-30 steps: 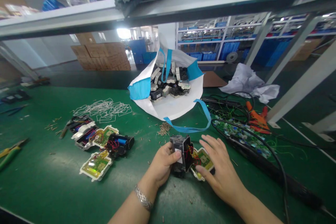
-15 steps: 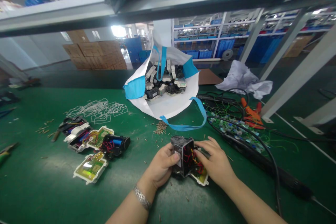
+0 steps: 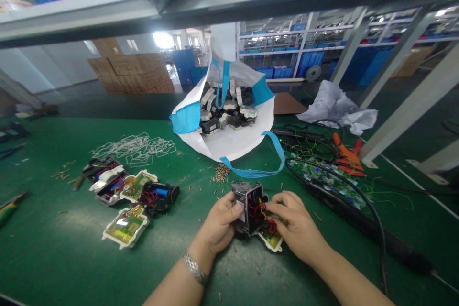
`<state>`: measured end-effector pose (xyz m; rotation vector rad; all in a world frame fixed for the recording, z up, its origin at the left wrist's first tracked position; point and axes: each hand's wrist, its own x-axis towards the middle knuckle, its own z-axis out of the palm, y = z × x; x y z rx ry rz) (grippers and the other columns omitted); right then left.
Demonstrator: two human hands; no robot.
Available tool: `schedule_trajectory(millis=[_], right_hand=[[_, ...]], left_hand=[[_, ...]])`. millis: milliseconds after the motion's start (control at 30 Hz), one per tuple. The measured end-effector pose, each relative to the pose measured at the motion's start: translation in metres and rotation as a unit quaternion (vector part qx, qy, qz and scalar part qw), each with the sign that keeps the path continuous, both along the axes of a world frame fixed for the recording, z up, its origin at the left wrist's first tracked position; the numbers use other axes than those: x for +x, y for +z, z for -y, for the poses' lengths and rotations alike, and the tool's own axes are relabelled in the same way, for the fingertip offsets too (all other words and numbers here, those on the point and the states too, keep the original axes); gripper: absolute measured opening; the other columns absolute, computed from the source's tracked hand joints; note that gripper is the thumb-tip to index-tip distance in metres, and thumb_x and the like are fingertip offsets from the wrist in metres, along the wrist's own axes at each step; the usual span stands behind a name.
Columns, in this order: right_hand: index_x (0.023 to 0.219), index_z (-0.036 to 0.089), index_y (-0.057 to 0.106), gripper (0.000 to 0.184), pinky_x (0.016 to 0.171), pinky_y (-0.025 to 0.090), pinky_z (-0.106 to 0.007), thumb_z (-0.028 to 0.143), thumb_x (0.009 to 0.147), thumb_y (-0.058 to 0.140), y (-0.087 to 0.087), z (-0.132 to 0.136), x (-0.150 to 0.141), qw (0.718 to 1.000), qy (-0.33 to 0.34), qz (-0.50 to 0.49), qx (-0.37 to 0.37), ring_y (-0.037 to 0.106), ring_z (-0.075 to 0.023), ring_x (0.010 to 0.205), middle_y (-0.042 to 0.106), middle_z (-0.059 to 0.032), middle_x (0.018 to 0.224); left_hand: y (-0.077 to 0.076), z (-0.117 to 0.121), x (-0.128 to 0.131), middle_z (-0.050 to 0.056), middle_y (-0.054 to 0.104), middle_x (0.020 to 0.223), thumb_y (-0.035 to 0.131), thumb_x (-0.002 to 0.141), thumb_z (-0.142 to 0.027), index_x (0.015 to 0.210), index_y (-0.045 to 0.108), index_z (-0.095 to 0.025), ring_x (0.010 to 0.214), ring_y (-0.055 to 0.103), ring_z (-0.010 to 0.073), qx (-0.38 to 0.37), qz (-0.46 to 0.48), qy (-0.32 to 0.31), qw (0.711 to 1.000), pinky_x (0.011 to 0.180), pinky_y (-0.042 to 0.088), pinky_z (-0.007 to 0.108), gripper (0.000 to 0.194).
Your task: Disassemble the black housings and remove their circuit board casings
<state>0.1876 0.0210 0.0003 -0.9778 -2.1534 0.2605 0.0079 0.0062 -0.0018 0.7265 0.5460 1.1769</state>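
My left hand [image 3: 221, 224] is wrapped round an open black plastic housing [image 3: 245, 210], its open side turned right. Red and yellow wires [image 3: 261, 209] run out of it to a circuit board in a white-edged cover [image 3: 271, 240] hanging below its right side. With thumb and fingers closed, my right hand [image 3: 296, 222] pinches at these wires by the opening; the fingertips partly hide them. To the left lie similar opened housings [image 3: 158, 197] with blue cells inside, and another board in a white frame [image 3: 126, 226].
Behind the hands, small screws [image 3: 220, 172] lie piled before a white bag [image 3: 236, 146] full of housings. White loop-shaped gaskets [image 3: 143, 147] are at left, pliers [image 3: 12, 205] at the far left. Cut wires [image 3: 326, 172], a black cable and orange-handled tool [image 3: 346, 155] occupy the right.
My right hand's fingers have drawn closer together at the wires by the housing's opening. The housing has turned slightly in my left hand. The view has shifted a little.
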Motion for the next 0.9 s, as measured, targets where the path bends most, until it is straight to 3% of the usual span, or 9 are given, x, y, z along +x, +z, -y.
schedule_trajectory(millis=[133, 300, 433, 733, 900], right_hand=[[0.087, 0.02, 0.063, 0.022, 0.065, 0.04, -0.033, 0.008, 0.08, 0.046, -0.0009, -0.0005, -0.0002, 0.999, 0.021, 0.005, 0.05, 0.047, -0.0168, 0.073, 0.053, -0.0047, 0.076], [0.089, 0.018, 0.062, 0.026, 0.08, 0.038, -0.041, 0.003, 0.08, 0.042, -0.0022, -0.002, 0.0033, 0.994, 0.043, 0.01, 0.099, 0.048, -0.0156, 0.076, 0.055, -0.0046, 0.08], [0.092, 0.016, 0.06, 0.024, 0.082, 0.038, -0.042, 0.002, 0.081, 0.043, -0.0031, -0.0027, 0.0035, 0.99, 0.052, 0.011, 0.132, 0.05, -0.0158, 0.078, 0.057, -0.0057, 0.082], [0.076, 0.019, 0.062, 0.016, 0.071, 0.039, -0.035, 0.015, 0.081, 0.047, -0.0019, 0.0003, 0.0053, 0.997, 0.026, -0.067, -0.019, 0.05, -0.0192, 0.08, 0.057, -0.0061, 0.082], [0.07, 0.018, 0.056, 0.01, 0.077, 0.042, -0.036, 0.019, 0.078, 0.051, -0.0069, -0.0003, 0.0054, 0.969, -0.009, -0.191, -0.155, 0.054, -0.0204, 0.089, 0.058, -0.0076, 0.095]], left_hand=[[0.0005, 0.0001, 0.0004, 0.009, 0.064, 0.091, 0.074, 0.065, -0.03, 0.099, 0.058, -0.011, 0.08, 0.06, 0.0173, -0.012, 0.015, -0.002, 1.0, 0.077, 0.046, 0.027, 0.042], [-0.0009, -0.0003, 0.0016, 0.007, 0.065, 0.087, 0.072, 0.067, -0.03, 0.097, 0.058, -0.012, 0.078, 0.061, 0.0163, -0.027, 0.031, 0.002, 0.999, 0.076, 0.046, 0.026, 0.038], [-0.0038, -0.0005, 0.0024, 0.007, 0.065, 0.083, 0.07, 0.069, -0.029, 0.096, 0.058, -0.011, 0.077, 0.061, 0.0165, -0.032, 0.038, 0.003, 0.999, 0.075, 0.047, 0.026, 0.034], [-0.0025, -0.0012, 0.0008, 0.007, 0.064, 0.087, 0.071, 0.069, -0.029, 0.096, 0.059, -0.012, 0.077, 0.061, 0.0152, -0.027, 0.023, 0.009, 0.999, 0.074, 0.047, 0.024, 0.034], [-0.0012, -0.0018, 0.0002, 0.007, 0.064, 0.086, 0.071, 0.067, -0.031, 0.1, 0.057, -0.012, 0.078, 0.061, 0.0178, -0.02, -0.008, 0.017, 1.0, 0.077, 0.046, 0.028, 0.04]])
